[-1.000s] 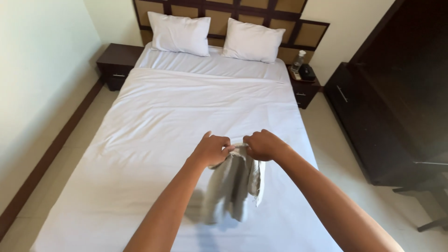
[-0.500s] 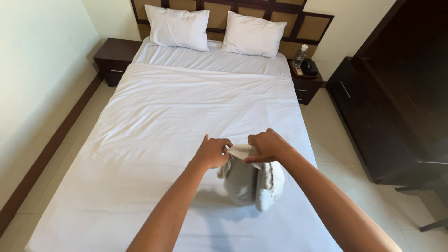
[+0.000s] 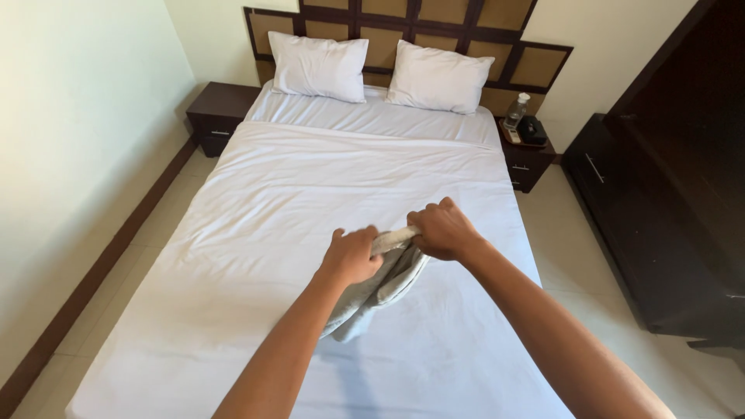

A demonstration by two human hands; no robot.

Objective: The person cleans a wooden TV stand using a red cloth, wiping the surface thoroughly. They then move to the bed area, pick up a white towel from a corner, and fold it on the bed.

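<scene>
Both my hands grip one pale grey towel (image 3: pixel 380 287) over the white bed (image 3: pixel 272 233). My left hand (image 3: pixel 351 256) is closed on its upper edge at the left. My right hand (image 3: pixel 442 230) is closed on the same edge just to the right. The towel hangs bunched below my fists, and its lower end rests on the sheet. Part of the cloth is hidden behind my left forearm.
Two white pillows (image 3: pixel 318 66) (image 3: pixel 438 77) lean against a brown panelled headboard (image 3: pixel 419 19). Dark nightstands stand on the left (image 3: pixel 217 112) and right (image 3: pixel 528 155); the right one carries a bottle (image 3: pixel 515 112). A dark wardrobe (image 3: pixel 675 171) lines the right wall.
The towel has dropped from hanging spread to a tighter bunch, and my hands have shifted slightly apart and toward the headboard. The view has tilted a little downward.
</scene>
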